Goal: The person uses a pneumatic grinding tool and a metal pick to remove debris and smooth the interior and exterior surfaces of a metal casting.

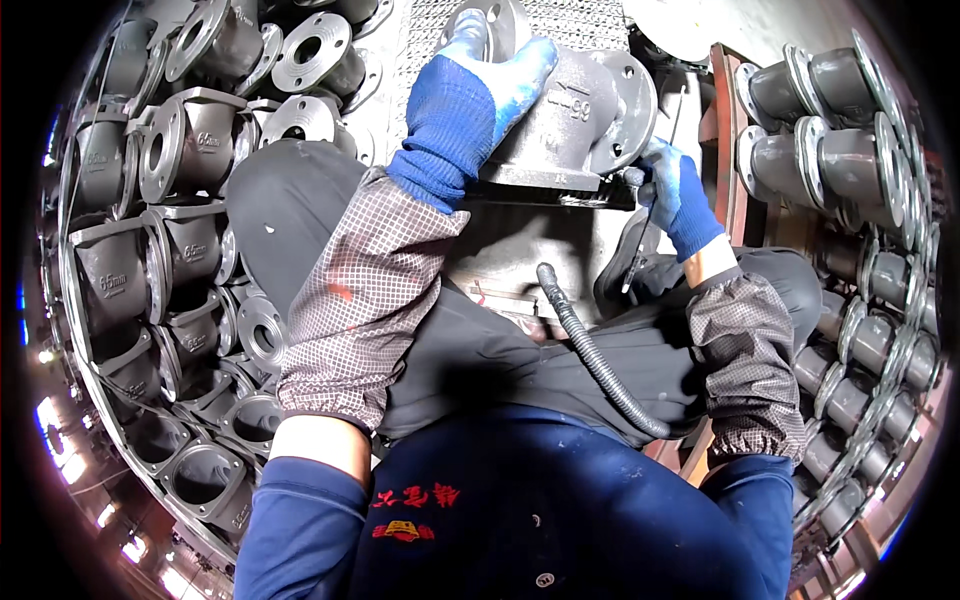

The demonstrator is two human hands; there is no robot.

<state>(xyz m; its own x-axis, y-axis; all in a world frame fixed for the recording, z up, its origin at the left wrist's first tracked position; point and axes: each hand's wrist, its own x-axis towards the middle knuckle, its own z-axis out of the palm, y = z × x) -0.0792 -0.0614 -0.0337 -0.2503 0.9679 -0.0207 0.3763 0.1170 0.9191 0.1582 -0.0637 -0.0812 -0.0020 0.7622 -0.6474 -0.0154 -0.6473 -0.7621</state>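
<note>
A grey cast metal valve body (556,120) with round flanges and raised markings lies in front of me on a dark-edged support. My left hand (470,95), in a blue glove, wraps over its left flange, thumb and fingers apart around the metal. Beside the right flange, my right hand (680,195), also gloved, is closed around a long thin rod-like tool (634,262). One end of the tool points up past the flange and the other points down toward my shoe. Its exact kind is unclear, and the glove covers its middle.
Several grey flanged castings (195,245) are stacked at the left. More flanged castings (840,165) fill racks at the right, behind a reddish metal upright (732,130). A ribbed flexible hose (590,350) crosses my lap. A textured metal surface (575,25) extends behind the valve body.
</note>
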